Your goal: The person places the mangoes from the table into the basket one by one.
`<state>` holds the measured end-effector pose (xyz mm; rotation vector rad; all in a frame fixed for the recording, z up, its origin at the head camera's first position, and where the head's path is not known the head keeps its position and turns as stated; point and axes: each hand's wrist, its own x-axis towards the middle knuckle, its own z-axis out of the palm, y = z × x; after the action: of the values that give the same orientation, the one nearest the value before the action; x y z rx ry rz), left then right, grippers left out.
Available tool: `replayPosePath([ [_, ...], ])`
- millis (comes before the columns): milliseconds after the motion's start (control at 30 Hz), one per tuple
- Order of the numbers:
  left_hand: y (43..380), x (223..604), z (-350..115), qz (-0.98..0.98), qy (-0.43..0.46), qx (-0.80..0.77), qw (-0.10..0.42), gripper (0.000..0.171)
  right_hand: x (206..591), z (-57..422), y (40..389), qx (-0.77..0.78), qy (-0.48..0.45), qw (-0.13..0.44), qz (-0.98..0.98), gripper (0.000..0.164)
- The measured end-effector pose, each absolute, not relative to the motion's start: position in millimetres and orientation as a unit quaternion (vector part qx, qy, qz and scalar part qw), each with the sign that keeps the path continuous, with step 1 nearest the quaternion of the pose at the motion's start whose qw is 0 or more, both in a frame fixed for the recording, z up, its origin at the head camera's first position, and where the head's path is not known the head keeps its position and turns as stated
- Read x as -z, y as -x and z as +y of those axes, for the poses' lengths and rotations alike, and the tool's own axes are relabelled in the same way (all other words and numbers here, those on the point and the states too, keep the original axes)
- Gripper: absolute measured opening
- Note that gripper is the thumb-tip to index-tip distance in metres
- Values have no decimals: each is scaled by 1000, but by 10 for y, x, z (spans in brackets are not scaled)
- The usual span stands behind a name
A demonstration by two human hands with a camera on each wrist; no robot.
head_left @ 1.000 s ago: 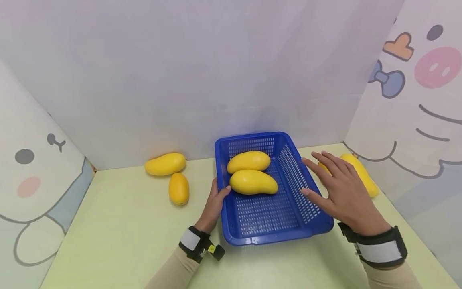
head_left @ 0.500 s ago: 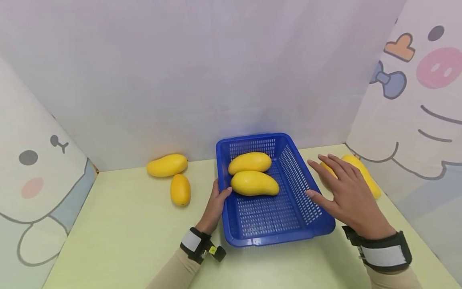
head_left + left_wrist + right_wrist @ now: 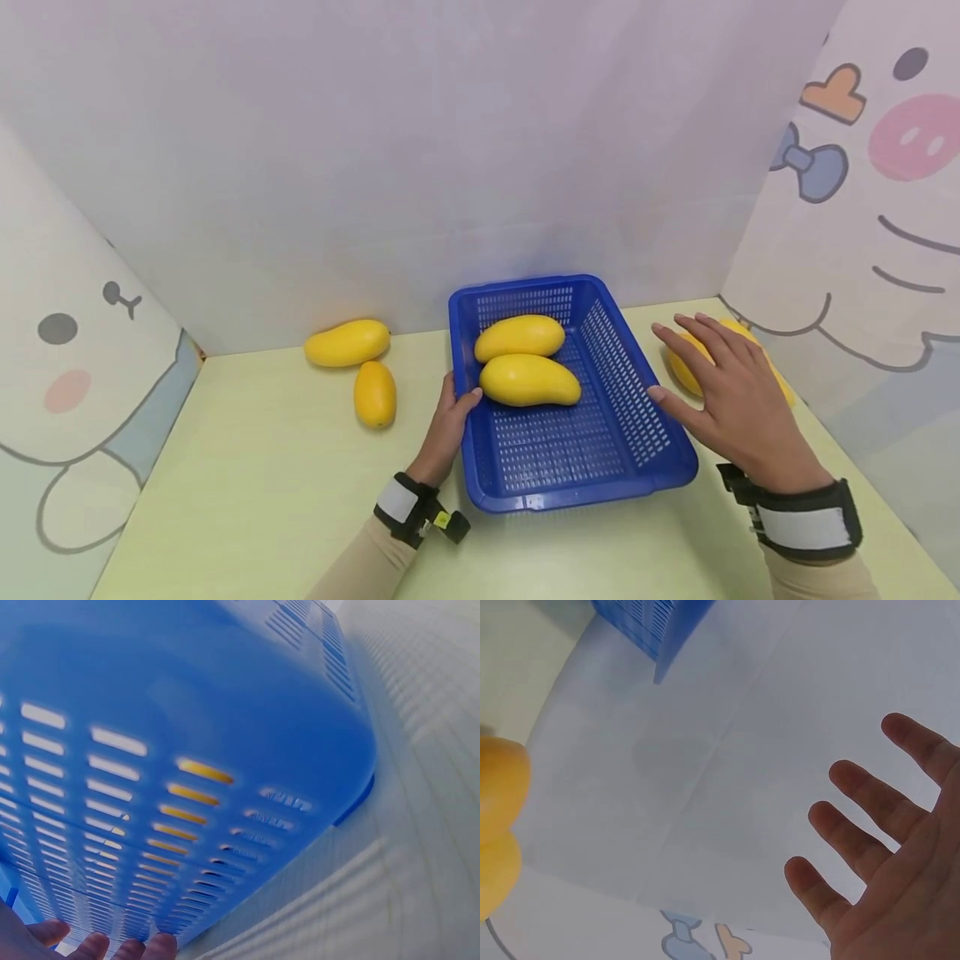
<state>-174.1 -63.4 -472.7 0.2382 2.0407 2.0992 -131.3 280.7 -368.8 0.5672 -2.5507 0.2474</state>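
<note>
Left hand (image 3: 448,421): rests against the blue basket's (image 3: 660,475) left wall, thumb hooked over the rim.
Right hand (image 3: 731,400): fingers spread, palm down, hovering over a mango (image 3: 686,371) on the bench (image 3: 247,475).
Basket: mid-bench, holding 2 mangoes (image 3: 528,379).

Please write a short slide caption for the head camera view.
Left hand holds blue basket; open right hand reaches over a mango.
</note>
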Motion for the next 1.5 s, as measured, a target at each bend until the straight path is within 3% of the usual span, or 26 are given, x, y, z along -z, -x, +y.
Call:
replayPosePath([
  [533,1619,4430,-651,683,-93,-714,121,57,3678,2852,1321,-89,-203,252,-942,73],
  [933,1728,4696,-640,684,-88,-715,109,57,3653,2923,1326,-87,-192,264,-941,70],
  [1500,1714,4701,-631,688,-82,-714,101,57,3666,3096,1364,-94,-154,272,-945,70],
])
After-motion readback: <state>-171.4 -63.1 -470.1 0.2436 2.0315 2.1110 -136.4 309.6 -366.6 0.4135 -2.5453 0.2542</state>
